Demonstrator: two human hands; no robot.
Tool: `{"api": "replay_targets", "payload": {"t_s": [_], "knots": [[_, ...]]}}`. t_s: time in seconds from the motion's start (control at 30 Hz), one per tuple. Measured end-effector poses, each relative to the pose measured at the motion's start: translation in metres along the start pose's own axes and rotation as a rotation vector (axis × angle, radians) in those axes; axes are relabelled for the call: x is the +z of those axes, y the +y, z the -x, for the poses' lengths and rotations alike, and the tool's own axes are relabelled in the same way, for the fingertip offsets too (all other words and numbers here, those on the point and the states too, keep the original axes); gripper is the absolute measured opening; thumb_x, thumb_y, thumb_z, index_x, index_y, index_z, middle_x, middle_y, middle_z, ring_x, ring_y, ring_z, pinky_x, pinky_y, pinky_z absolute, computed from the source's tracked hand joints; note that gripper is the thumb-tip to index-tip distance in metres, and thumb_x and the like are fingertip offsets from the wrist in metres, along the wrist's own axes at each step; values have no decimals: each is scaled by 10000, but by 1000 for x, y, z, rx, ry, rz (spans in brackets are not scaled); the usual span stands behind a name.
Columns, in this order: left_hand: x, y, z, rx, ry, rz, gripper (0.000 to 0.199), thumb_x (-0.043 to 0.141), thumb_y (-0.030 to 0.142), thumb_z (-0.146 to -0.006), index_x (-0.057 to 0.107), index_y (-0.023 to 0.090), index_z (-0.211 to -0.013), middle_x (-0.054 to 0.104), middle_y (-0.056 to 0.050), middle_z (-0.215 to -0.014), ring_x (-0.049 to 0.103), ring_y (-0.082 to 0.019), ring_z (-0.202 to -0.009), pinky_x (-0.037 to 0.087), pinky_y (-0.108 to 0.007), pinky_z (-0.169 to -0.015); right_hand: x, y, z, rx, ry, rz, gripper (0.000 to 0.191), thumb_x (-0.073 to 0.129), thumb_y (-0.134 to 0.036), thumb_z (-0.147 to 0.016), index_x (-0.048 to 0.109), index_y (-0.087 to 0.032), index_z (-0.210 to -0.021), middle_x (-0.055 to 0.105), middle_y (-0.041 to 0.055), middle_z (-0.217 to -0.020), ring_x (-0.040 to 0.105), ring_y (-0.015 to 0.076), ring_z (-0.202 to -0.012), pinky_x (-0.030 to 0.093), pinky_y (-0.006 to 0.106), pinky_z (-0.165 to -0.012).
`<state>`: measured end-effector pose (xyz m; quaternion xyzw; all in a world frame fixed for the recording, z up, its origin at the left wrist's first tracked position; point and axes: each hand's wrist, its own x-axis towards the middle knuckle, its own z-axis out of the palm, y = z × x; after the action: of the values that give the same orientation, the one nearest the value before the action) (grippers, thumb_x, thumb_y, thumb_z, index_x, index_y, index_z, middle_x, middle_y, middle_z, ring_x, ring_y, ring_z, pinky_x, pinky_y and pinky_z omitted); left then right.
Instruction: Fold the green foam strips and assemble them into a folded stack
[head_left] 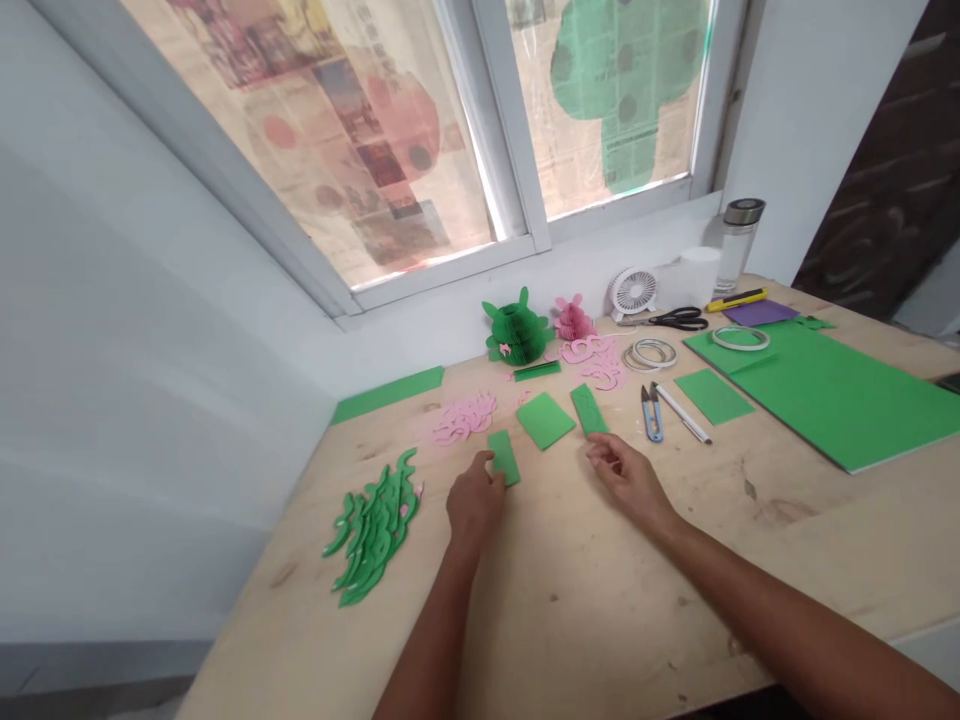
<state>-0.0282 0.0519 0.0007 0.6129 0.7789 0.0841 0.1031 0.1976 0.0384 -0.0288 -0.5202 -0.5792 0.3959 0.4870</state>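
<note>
We see left strip (505, 458), narrow green paper, slanted, nearer us; right strip (588, 409), likewise narrow, green, slanted, farther off.

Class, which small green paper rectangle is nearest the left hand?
The narrow green paper strip touching the left hand; its look-alike is by the right hand, and the squarish green paper lies between.
</note>
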Motion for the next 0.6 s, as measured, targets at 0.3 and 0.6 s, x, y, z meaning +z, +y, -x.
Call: {"api": "replay_targets", "payload": {"t_s": [0.3,0.6], "knots": [[15,4,8,337,208,-138,341,461,303,-834,553,164,-1131,578,-121,-1161,501,-245,-1092,388,-358,-886,1,-3,3,9,-19,15,329,488,-276,-789,585,-171,-1085,653,67,-898,600,173,-784,477,288,-682],[18,-15,0,422,158,-159,353,405,237,-860,533,158,-1179,524,-123,-1258,441,-247,-1186,356,-402,-953,2,-1,3,-5,-29,17,319,497,-292,-787,597,-173,-1066,663,64,-887,607,169,-753,483,280,-663]]}}
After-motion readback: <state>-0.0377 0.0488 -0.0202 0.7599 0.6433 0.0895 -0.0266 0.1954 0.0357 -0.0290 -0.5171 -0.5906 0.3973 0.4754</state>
